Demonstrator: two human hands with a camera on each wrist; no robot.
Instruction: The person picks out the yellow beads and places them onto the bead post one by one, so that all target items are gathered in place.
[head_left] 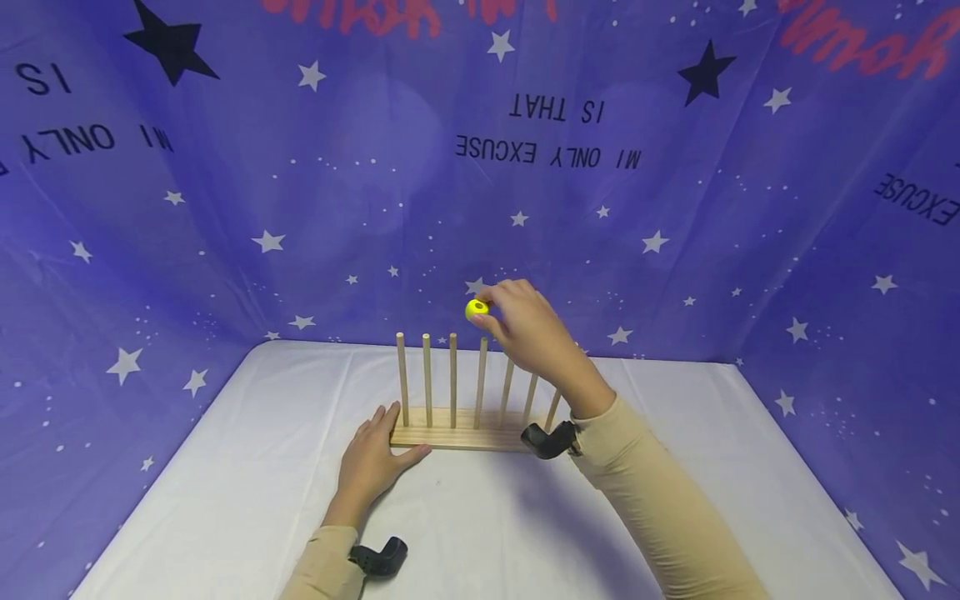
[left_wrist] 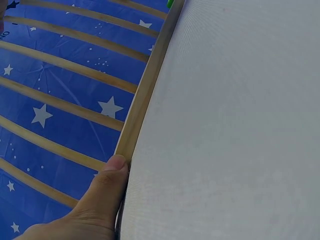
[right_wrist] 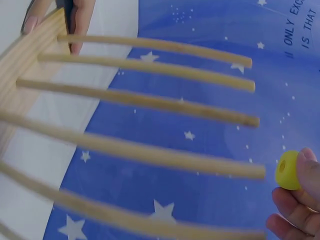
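A wooden peg stand [head_left: 457, 439] sits on the table, several upright dowels rising from its flat base. My left hand [head_left: 369, 458] grips the base's left end, thumb along the front edge and fingers at the end and back; the thumb [left_wrist: 107, 187] also shows in the left wrist view. Above the dowels, my right hand [head_left: 528, 325] pinches a yellow bead [head_left: 474, 311] between thumb and fingers. In the right wrist view, the hole of the bead [right_wrist: 287, 171] faces the dowels, near the tip of a middle dowel [right_wrist: 220, 162] but apart from it.
A white cloth covers the table [head_left: 247, 467]. Behind and at both sides hangs a purple-blue curtain [head_left: 420, 208] with stars and lettering. Something green [left_wrist: 170, 3] peeks out at the stand's far end in the left wrist view, mostly cut off. My right forearm hides the stand's right end.
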